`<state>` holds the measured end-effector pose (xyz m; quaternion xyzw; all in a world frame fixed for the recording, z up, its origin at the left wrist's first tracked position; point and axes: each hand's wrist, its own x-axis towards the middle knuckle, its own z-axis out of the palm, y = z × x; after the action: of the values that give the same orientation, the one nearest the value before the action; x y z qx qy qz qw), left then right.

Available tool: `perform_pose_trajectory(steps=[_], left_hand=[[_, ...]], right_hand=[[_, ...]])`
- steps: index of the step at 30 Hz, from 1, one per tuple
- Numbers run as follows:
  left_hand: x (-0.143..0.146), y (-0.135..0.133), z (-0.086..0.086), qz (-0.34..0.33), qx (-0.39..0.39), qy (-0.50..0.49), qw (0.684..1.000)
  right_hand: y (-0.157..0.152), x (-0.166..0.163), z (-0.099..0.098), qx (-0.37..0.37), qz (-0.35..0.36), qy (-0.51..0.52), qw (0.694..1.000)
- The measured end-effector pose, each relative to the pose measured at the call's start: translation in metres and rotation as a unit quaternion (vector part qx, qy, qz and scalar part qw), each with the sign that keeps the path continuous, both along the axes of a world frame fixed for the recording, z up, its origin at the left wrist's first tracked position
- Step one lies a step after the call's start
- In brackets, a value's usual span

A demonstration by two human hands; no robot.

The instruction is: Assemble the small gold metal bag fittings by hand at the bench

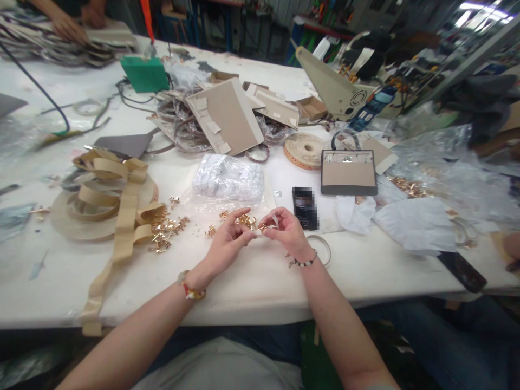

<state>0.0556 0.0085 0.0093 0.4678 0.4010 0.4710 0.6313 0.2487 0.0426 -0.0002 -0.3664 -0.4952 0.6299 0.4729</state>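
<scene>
Both my hands meet above the front of the white table. My right hand (289, 230) pinches a small gold-coloured metal fitting (262, 227), and a thin white strip (275, 220) curls up at its fingertips. From the other side my left hand (228, 242) reaches the same spot, its thumb bent in and its index finger stretched out. Whatever sits between its thumb and the lower fingers is too small to make out. Just behind my fingers lie more gold fittings (245, 220), with a larger heap of fittings (168, 230) to the left.
A roll of tan strap (93, 203) spreads over the left side. Behind my hands lie a plastic-wrapped white bundle (227, 177), a phone (305, 208), a small bag piece (348, 172) and a tape reel (303, 150). A ring-shaped roll (325, 250) touches my right wrist's area. Another person's hands (69, 27) work far left.
</scene>
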Motion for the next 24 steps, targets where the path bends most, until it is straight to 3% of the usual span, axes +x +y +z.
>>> perform_pose_trajectory(steps=[14,24], left_hand=[[0.0007,0.0012,0.0016,0.008,-0.004,0.025,1.000],[-0.0013,0.0028,0.0035,-0.027,-0.003,0.048,0.998]], right_hand=[[-0.0024,-0.0005,-0.0007,0.022,0.000,0.008,1.000],[-0.0058,-0.0003,0.0022,0.041,0.014,-0.023,0.999]])
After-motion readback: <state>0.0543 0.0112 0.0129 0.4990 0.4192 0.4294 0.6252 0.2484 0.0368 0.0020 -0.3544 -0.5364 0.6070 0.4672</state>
